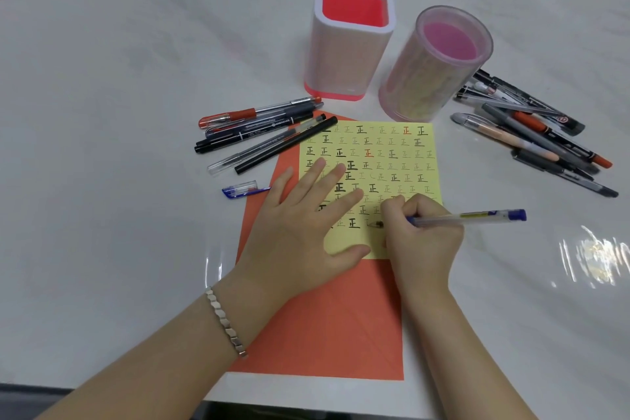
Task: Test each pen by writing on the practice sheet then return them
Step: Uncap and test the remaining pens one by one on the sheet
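A yellow practice sheet [392,160] with rows of written characters lies on an orange paper [327,324]. My left hand [303,225] lies flat on the sheet's left part, fingers spread, holding it down. My right hand [422,235] grips a clear blue-ended pen [470,216], its tip touching the sheet near the lower rows. The pen's blue cap [242,189] lies left of the orange paper. Several pens [266,133] lie in a pile at the sheet's upper left. Another pile of several pens [535,133] lies at the right.
Two pen holders stand behind the sheet with no pens inside: a white square one with a red inside [351,37] and a clear round pink one [436,65]. The white table [119,112] has its front edge near my forearms. A silver bracelet [225,320] circles my left wrist.
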Demonstrator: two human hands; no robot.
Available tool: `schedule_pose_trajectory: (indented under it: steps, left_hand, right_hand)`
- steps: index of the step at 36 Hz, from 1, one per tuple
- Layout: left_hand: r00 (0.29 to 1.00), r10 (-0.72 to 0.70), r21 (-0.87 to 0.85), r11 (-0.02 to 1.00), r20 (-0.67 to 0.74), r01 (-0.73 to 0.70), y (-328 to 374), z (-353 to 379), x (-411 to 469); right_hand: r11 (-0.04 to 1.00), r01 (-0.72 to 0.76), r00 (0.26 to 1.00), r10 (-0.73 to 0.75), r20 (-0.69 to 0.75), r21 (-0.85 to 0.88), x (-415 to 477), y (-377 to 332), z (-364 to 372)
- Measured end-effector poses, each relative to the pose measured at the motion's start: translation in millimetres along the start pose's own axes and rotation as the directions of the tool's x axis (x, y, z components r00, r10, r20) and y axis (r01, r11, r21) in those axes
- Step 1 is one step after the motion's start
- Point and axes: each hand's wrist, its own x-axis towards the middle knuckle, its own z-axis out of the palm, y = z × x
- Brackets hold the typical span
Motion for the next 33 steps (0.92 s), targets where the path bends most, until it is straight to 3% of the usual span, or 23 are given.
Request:
schedule_pose_trajectory:
  steps: [33]
  left_hand:
    - [1.000,-0.005,-0.010,1.000,0.006,0.005,0.5,0.0,-0.6]
  right_hand:
    - [1.000,-0.025,0.999,0.025,0.025,0.000,0.1,-1.4,-0.6]
